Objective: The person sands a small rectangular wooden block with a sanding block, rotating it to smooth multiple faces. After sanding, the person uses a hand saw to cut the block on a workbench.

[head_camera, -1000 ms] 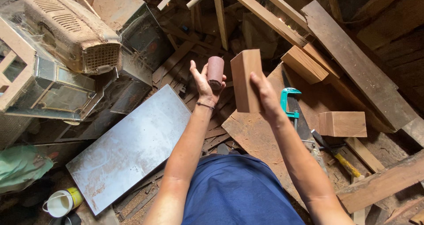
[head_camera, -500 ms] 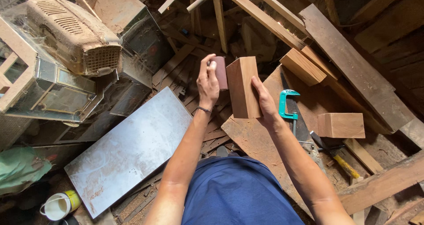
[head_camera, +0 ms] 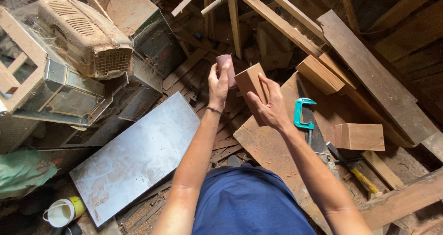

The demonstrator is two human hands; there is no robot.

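Nearest, at the bottom edge, sits the person's blue shirt [head_camera: 249,202], with both bare forearms reaching up and away from it. Low at the left, a white mug with a yellow band [head_camera: 62,212] stands on the littered floor; its inside looks pale, and I cannot tell whether anything is in it. Beside it lies a crumpled green cloth [head_camera: 23,172], and a long scratched metal sheet [head_camera: 138,156] slants between the mug and the arms.

Farther out, the right hand [head_camera: 272,107] is closed around a rectangular wooden block [head_camera: 251,85], fingers spread over its face, holding it tilted above a rusty brown board [head_camera: 272,147]. The left hand [head_camera: 218,85] is wrapped around a small pinkish roll of sandpaper [head_camera: 226,69], which touches the block's left side.

To the right, a teal C-clamp [head_camera: 302,113] lies on the board, with a second wooden block [head_camera: 360,136] near it and a yellow-handled tool [head_camera: 357,175] closer in.

Farthest left, a dusty beige pet carrier [head_camera: 85,36] with a grated door rests atop glass-sided boxes [head_camera: 60,94]; what the carrier holds is hidden.
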